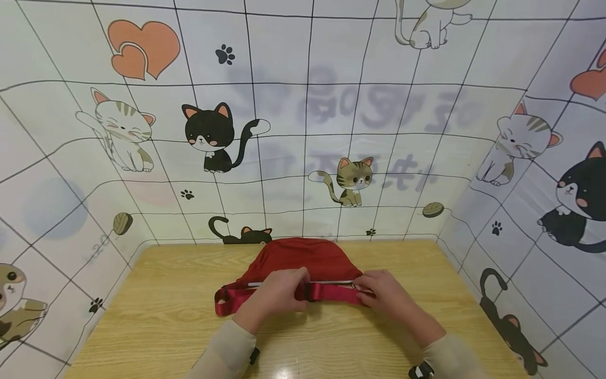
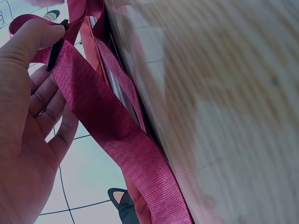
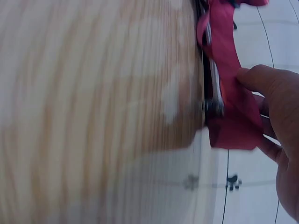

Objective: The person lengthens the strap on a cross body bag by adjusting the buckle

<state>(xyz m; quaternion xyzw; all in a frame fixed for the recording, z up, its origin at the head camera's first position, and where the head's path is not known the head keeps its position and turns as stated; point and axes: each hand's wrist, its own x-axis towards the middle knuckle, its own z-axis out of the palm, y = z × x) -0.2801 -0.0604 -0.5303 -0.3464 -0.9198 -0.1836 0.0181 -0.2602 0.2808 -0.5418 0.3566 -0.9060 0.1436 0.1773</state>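
Observation:
A red waist bag [image 1: 305, 258] lies on the wooden table, its pale zipper [image 1: 331, 282] facing the person. Along its near side runs the crimson webbing strap [image 1: 336, 293], which loops out past the bag's left end. With thumb and fingers, my left hand [image 1: 279, 292] pinches the strap at a black plastic buckle [image 2: 56, 51]. My right hand [image 1: 389, 296] grips the strap close to the bag's right corner. In the right wrist view the strap [image 3: 229, 51] folds over beside that hand's fingertips, with the zipper's end just next to it.
The light wooden table [image 1: 156, 295] reaches back to a white gridded wall covering [image 1: 289, 116] printed with cartoon cats, hearts and paw marks. This covering also rises along the left and right sides. Dark wrist bands [image 1: 420, 370] show at both cuffs.

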